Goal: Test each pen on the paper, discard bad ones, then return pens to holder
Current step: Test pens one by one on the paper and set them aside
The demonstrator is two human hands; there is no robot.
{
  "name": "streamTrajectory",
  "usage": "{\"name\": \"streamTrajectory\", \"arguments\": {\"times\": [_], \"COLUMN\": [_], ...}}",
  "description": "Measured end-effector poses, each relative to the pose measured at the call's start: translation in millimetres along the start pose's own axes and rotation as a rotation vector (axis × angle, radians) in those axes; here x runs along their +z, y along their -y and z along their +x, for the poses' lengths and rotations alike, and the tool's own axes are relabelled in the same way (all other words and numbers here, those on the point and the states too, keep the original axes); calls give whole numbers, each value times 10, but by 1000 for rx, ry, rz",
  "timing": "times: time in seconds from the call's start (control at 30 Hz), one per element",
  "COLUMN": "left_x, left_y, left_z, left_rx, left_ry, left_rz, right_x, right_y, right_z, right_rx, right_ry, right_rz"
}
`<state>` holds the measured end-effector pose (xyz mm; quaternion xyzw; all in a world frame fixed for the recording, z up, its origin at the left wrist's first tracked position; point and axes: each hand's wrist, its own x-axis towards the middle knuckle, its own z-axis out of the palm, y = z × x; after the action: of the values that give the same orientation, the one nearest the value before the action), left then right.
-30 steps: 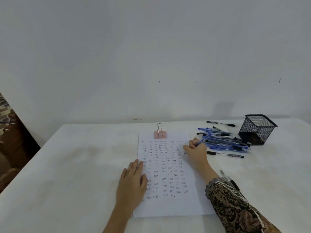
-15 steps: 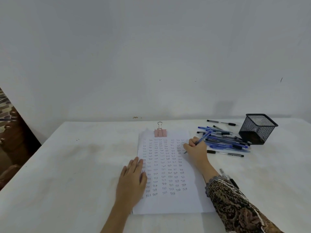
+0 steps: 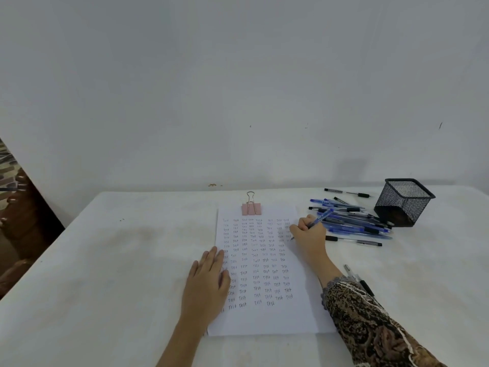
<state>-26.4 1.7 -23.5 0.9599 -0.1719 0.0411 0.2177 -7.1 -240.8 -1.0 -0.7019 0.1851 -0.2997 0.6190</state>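
pen (image 3: 322,215) barely moves: right hand (image 3: 308,231) still pinches it, tip on paper (image 3: 264,319), left hand (image 3: 206,284) flat on its edge; test ongoing.

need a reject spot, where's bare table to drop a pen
Bare: table left of the paper and left hand; also right of the pens by the sleeve. Crowded: pen pile between right hand and mesh holder.

Your left hand (image 3: 209,282) palm down, fingers straight, your right hand (image 3: 308,231) curled, fingers pinching a blue pen (image 3: 322,216)
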Motion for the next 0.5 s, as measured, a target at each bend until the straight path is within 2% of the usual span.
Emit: {"name": "streamTrajectory", "arguments": {"times": [0.3,0.5], "left_x": [5,11], "left_y": [6,1], "left_z": [-9,-6], "left_rx": [13,13], "left_ry": [-14,-33], "left_rz": [-8,-17], "right_x": [4,-112], "right_y": [18,171], "right_z": [-25,-38], "right_rx": [-6,285], "right_ry": [-13,-69], "right_rz": [22,466]}}
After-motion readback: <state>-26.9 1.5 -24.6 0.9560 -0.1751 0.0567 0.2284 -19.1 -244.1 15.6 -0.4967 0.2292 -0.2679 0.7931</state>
